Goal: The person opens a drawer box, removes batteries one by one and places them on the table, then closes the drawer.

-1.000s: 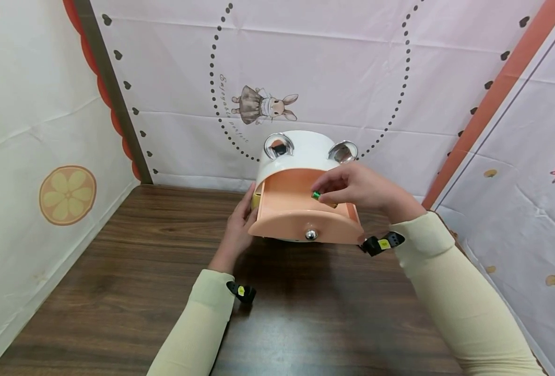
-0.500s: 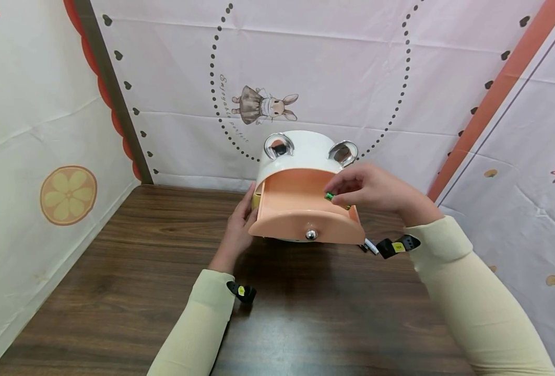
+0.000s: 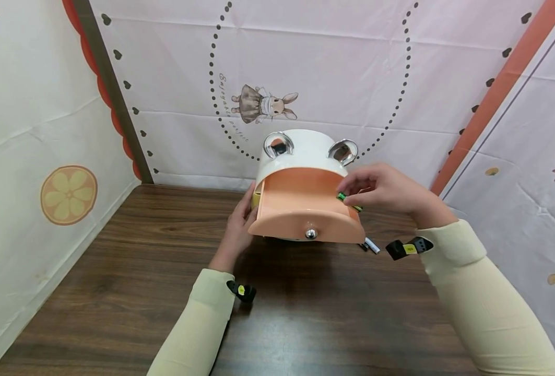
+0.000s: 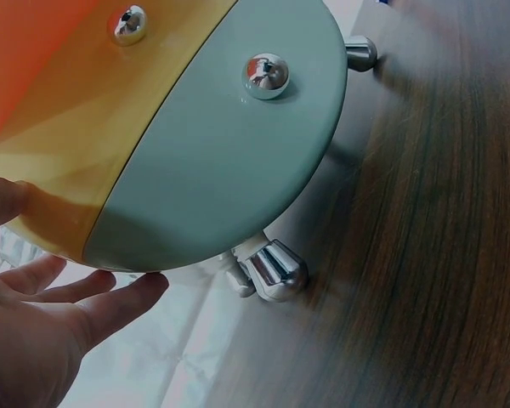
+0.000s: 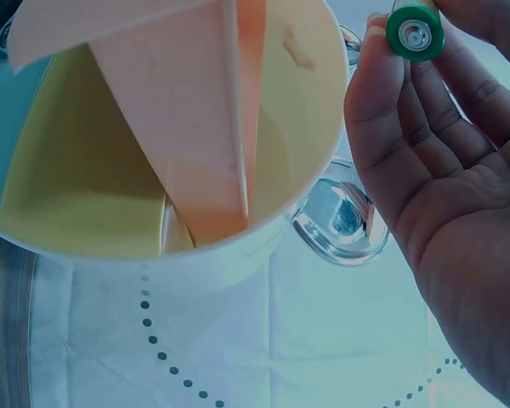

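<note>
A round white drawer box (image 3: 305, 149) with chrome ear-like knobs stands at the back of the table, its peach top drawer (image 3: 282, 225) pulled out. Yellow and grey-green drawers (image 4: 238, 161) sit below it in the left wrist view. My left hand (image 3: 237, 224) grips the box's left side, thumb on the front and fingers around the edge. Above the drawer's right side, my right hand (image 3: 382, 193) pinches a green battery (image 5: 415, 34) between thumb and fingertips. The battery's round metal end faces the right wrist camera.
Small black and white cylinders (image 3: 371, 245) lie on the table right of the box. A patterned cloth wall (image 3: 174, 146) rises close behind the box, and others flank the dark wooden table (image 3: 117, 292). One chrome foot (image 4: 277, 270) shows under the box.
My right hand has moved right with the battery, from over the middle of the drawer to its right edge, uncovering the small cylinders on the table. My left hand stays on the box.
</note>
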Available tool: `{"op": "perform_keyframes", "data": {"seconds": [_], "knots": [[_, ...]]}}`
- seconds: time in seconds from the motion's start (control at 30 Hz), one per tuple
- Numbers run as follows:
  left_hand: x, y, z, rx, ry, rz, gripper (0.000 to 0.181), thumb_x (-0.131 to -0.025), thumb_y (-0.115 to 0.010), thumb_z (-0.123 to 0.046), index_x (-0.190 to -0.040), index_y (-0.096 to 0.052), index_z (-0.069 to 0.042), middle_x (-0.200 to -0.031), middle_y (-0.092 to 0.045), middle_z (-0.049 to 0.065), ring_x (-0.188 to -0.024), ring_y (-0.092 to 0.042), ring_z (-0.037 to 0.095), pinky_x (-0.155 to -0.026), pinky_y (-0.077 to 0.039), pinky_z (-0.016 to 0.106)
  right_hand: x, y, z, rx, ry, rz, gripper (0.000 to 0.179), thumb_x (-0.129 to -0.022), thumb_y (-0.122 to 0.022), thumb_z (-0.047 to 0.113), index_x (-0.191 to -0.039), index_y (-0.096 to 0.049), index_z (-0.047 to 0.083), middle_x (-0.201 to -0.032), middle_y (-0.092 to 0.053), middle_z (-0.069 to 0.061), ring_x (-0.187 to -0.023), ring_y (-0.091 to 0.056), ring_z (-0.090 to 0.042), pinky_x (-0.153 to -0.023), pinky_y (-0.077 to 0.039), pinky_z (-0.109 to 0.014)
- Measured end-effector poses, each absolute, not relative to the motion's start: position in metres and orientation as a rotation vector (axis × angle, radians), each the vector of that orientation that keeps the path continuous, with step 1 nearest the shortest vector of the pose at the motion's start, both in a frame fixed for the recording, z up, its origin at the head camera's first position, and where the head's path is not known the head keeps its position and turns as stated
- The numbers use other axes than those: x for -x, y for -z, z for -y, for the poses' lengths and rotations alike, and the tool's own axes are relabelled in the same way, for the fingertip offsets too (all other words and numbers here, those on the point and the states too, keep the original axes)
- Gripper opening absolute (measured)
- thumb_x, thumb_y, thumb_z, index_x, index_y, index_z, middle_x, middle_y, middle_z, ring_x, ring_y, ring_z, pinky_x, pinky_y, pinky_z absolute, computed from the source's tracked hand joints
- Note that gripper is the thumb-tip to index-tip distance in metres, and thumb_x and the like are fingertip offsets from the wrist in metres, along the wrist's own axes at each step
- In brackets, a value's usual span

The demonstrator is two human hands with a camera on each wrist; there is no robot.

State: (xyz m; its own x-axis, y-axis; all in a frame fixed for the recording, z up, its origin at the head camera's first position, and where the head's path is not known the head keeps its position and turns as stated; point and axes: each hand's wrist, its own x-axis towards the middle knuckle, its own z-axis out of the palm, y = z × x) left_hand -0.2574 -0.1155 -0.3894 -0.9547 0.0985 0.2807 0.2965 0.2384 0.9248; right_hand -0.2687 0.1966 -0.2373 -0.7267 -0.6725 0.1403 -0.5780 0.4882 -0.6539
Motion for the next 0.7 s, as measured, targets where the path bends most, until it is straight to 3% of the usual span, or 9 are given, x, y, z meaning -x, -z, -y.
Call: {"op": "perform_keyframes", "data": {"seconds": [0.17, 0.7], "knots": [[0.253, 0.383, 0.115, 0.377, 1.810, 2.344, 0.059, -0.104, -0.041, -0.020, -0.157, -0.017, -0.022, -0.157, -0.029, 0.014, -0.138, -0.041, 0.033, -0.105, -0.042, 0.052, 0.267, 0.238, -0.202, 1.069, 1.085, -2.597, 0.019, -0.086, -0.073, 0.009, -0.105, -0.071, 0.006, -0.094, -0.071, -0.002, -0.084, -0.066, -0.014, -0.073, -0.056, -0.026], [0.252, 0.383, 0.115, 0.352, 1.817, 2.353, 0.059, -0.103, -0.043, -0.023, -0.156, -0.018, -0.026, -0.156, -0.032, 0.013, -0.134, -0.046, 0.033, -0.104, -0.044, 0.052, 0.267, 0.247, -0.221, 1.137, 1.185, -2.550, 0.018, -0.086, -0.071, 0.003, -0.103, -0.067, 0.005, -0.088, -0.069, -0.004, -0.073, -0.064, -0.016, -0.063, -0.054, -0.027]]}}
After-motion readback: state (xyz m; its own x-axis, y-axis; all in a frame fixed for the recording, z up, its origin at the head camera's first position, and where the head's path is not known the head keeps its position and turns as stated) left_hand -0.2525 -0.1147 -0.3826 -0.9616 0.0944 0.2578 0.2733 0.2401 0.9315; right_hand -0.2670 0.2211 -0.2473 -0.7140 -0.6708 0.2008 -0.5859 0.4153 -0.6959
